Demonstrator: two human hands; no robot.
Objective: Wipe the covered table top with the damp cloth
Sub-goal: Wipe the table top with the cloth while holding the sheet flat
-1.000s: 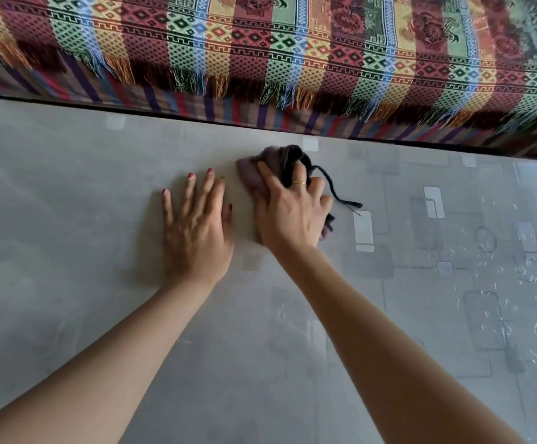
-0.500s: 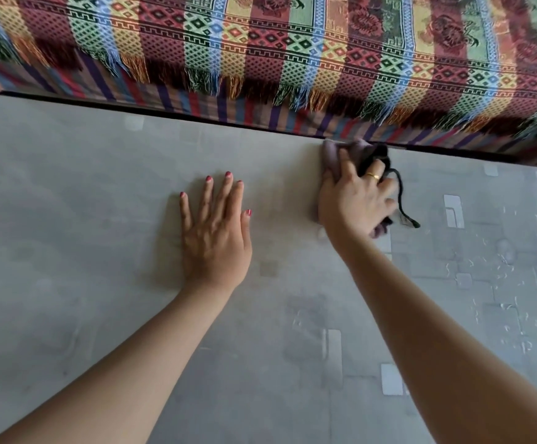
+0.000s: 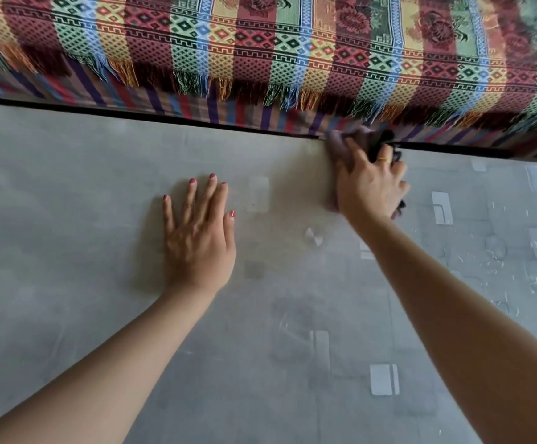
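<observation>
While the damp cloth point(image 3: 341, 145) is lying at the table top's point(image 3: 68, 193) far edge, I am pressing it with my right hand point(image 3: 369, 187), fingers clenched around it. My left hand point(image 3: 196, 238) is resting flat, released, beside the fringed blanket point(image 3: 260, 43).

Looks like somebody's home: a fringed woven throw point(image 3: 293, 59) in bright stripes hangs just past the hand point(image 3: 368, 187), right behind a table with grey plastic cover point(image 3: 68, 203).

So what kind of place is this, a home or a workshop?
Most likely a home living area: a colourful striped woven throw with fringe drapes over furniture beside a grey table under clear plastic, wiped with a dusky cloth.
</observation>
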